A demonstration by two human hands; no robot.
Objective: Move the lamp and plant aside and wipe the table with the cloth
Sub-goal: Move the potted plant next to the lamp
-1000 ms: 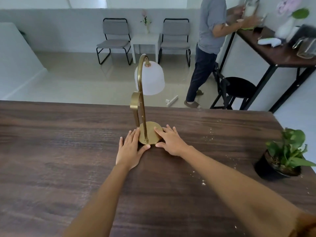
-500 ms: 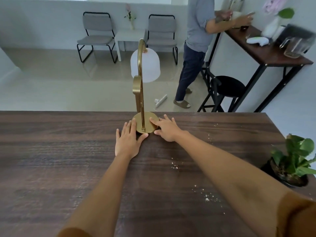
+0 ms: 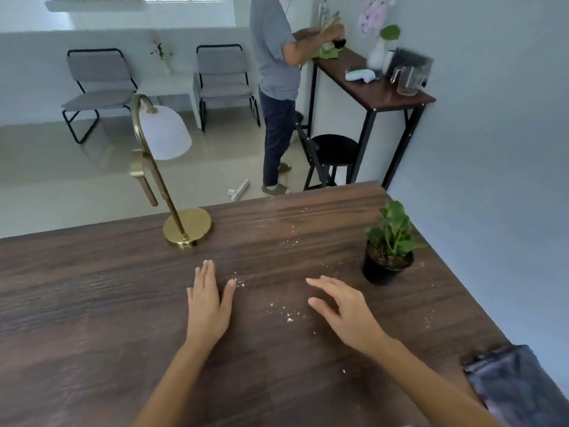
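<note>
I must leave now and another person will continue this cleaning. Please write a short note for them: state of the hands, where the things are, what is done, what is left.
Left hand: open, flat over the table, no grip on anything.
Right hand: open, empty, fingers pointing left.
Lamp: upright near the far edge, hands off it.
Plant: by the right edge, not moved aside yet.
Cloth: near right corner, untouched.
Crumbs: scattered between the hands and further back.
Left: move the plant, take the cloth, wipe.
</note>
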